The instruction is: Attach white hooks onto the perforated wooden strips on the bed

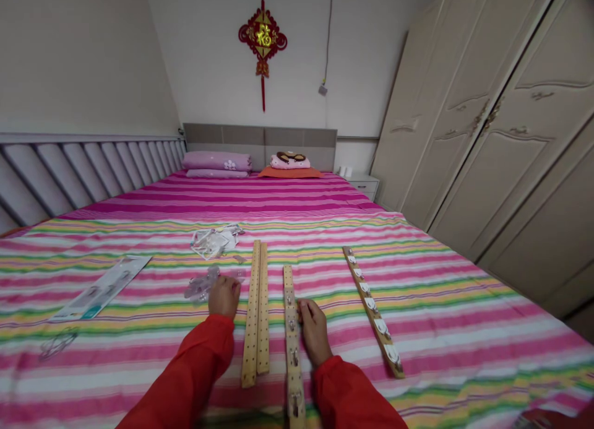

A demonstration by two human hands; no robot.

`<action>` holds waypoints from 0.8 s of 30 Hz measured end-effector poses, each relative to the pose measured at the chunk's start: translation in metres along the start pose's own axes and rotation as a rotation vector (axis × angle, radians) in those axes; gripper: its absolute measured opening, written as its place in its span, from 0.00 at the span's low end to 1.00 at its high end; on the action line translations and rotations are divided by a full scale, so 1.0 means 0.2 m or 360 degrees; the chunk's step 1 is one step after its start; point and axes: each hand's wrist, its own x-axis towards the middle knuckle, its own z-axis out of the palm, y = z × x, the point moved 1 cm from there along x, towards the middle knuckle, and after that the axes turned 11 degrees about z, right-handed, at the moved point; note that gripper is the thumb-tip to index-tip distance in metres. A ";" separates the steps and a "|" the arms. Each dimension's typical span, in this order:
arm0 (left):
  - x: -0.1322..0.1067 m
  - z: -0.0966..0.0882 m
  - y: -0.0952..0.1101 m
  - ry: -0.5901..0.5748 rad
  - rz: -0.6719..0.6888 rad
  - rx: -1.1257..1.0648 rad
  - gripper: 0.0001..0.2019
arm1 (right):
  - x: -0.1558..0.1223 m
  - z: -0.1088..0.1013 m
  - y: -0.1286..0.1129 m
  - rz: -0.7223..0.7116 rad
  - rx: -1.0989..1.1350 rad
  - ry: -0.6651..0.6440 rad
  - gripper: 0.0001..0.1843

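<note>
Both my arms wear red sleeves and reach over a striped bedsheet [440, 305]. My left hand [223, 297] is curled, knuckles up, beside a heap of clear plastic hooks [202, 285]; whether its fingers hold one is hidden. My right hand [314, 330] rests against the right edge of a wooden perforated strip with metal hooks [292, 342], fingers bent at a hook. Two plain perforated wooden strips [257, 311] lie side by side between my hands. A further strip [371, 308] carrying several white hooks lies angled to the right.
A pile of clear packaging [214, 240] lies beyond the strips, a blister card [102, 288] at the left. Pillows [216, 163] sit at the headboard, a wardrobe [501, 132] stands at right, and a padded wall panel [83, 169] runs along the left.
</note>
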 end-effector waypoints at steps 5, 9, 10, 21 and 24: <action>-0.03 -0.09 0.05 0.0282 -0.0463 -0.0794 0.07 | 0.01 0.00 0.01 0.0029 0.0069 -0.0014 0.16; -0.08 -0.18 0.14 0.0341 -0.1164 -0.1656 0.04 | 0.02 0.00 0.01 0.0085 0.0201 -0.0003 0.16; -0.10 -0.20 0.17 0.0334 -0.1315 -0.1845 0.03 | 0.02 -0.01 0.00 0.0108 0.0236 -0.0004 0.17; -0.31 -0.34 0.46 0.0076 -0.1780 -0.2380 0.09 | -0.09 -0.02 -0.12 0.0200 0.0320 -0.0137 0.14; -0.34 -0.34 0.51 0.0040 -0.1760 -0.2407 0.09 | -0.18 0.03 -0.21 0.0036 0.0165 -0.0208 0.12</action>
